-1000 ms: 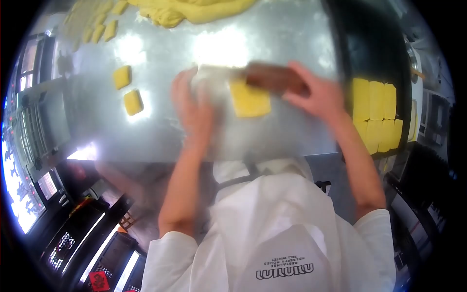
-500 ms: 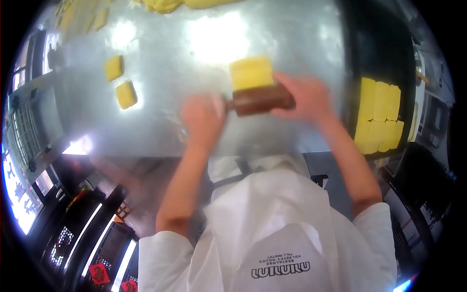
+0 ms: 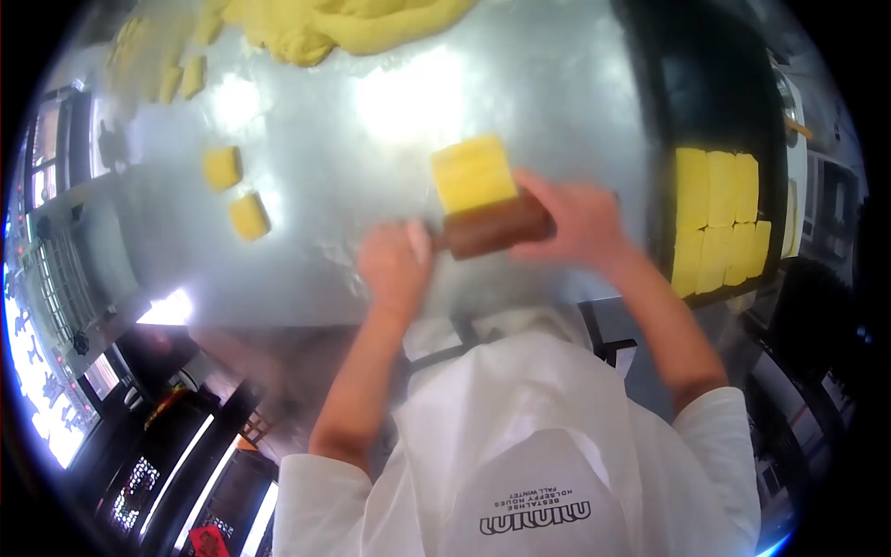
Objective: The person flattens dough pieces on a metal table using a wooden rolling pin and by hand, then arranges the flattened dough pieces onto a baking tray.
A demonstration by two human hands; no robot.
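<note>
A brown rolling pin [image 3: 498, 226] lies across the near edge of a flat yellow dough piece [image 3: 472, 174] on the metal table. My left hand [image 3: 397, 265] is closed round the pin's thin left handle. At the other end, my right hand [image 3: 577, 223] grips the pin, thumb and fingers on either side of it. Whether dough continues under the pin is hidden. Two small dough pieces [image 3: 249, 216] rest on the table to the left of my left hand.
A large yellow dough mass [image 3: 320, 28] and several smaller pieces [image 3: 193, 77] lie along the far side of the metal table [image 3: 325, 158]. On the right, a black tray [image 3: 710, 102] holds rows of flat dough pieces [image 3: 719, 195].
The camera view has shifted, showing more of the far dough. The pin and the dough piece under my hands now sit at more of a slant. Both hands keep their grip.
</note>
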